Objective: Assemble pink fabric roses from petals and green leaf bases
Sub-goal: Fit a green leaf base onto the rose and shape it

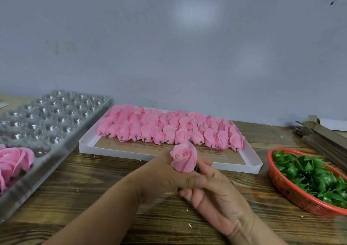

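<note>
Head view: rose [183,156] between both hands [165,177]

craft workshop: rose bud tray [105,148], leaf basket [293,194]

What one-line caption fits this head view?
Both hands, left hand and right hand, hold a pink rosebud above the wooden table, between white tray and red basket.

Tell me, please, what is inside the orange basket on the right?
The orange basket holds a heap of green leaf bases, piled from end to end. The basket's floor and anything beneath the heap are covered, so I cannot see them.
</note>
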A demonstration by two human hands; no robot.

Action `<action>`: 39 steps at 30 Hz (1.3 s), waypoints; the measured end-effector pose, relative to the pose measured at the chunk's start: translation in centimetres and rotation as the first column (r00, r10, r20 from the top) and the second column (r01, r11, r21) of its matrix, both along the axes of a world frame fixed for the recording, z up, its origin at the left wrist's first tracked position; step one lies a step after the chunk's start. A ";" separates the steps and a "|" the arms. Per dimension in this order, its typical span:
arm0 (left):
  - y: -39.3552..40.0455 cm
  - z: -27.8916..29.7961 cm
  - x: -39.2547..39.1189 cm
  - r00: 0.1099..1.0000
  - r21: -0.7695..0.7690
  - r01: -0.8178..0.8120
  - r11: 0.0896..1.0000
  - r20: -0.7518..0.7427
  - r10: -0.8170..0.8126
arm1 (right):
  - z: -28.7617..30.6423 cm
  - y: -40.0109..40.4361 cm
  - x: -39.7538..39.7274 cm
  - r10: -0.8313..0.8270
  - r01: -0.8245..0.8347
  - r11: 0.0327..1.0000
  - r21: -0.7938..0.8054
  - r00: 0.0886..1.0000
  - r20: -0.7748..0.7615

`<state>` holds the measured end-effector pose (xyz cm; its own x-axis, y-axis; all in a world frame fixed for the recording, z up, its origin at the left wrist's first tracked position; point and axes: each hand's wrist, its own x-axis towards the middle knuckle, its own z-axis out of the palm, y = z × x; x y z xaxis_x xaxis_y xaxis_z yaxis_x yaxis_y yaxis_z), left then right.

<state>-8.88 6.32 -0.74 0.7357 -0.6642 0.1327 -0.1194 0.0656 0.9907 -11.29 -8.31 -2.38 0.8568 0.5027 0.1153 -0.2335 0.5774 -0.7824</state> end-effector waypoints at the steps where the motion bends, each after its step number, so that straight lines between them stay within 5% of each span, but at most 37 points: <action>1: 0.0 0.1 0.0 1.000 0.003 -0.001 1.000 0.003 0.001 | -0.1 -0.1 0.0 0.001 -0.001 1.000 0.000 1.000 -0.007; 12: -0.8 0.1 -0.6 0.996 -0.048 -0.087 0.995 -0.035 0.085 | -0.5 0.0 0.1 -0.012 0.011 1.000 -0.019 1.000 -0.028; 21: -1.0 -2.4 1.0 0.911 -0.072 -0.411 0.909 0.004 0.412 | -1.1 -0.9 1.3 -0.386 0.338 0.898 -0.280 0.913 -0.133; 27: -1.2 -3.1 1.4 0.887 0.075 -0.460 0.885 0.095 0.453 | -0.5 -1.7 1.3 -0.682 0.723 0.561 -0.402 0.679 0.270; 32: -1.8 -2.4 0.9 0.945 0.076 -0.308 0.948 0.140 0.296 | 0.1 -1.3 0.4 -0.403 0.825 0.459 -0.329 0.523 0.751; 39: -2.2 -2.4 0.7 0.933 0.086 -0.311 0.946 0.216 0.287 | -0.2 -0.7 -0.1 -0.159 0.861 0.366 -0.353 0.431 0.888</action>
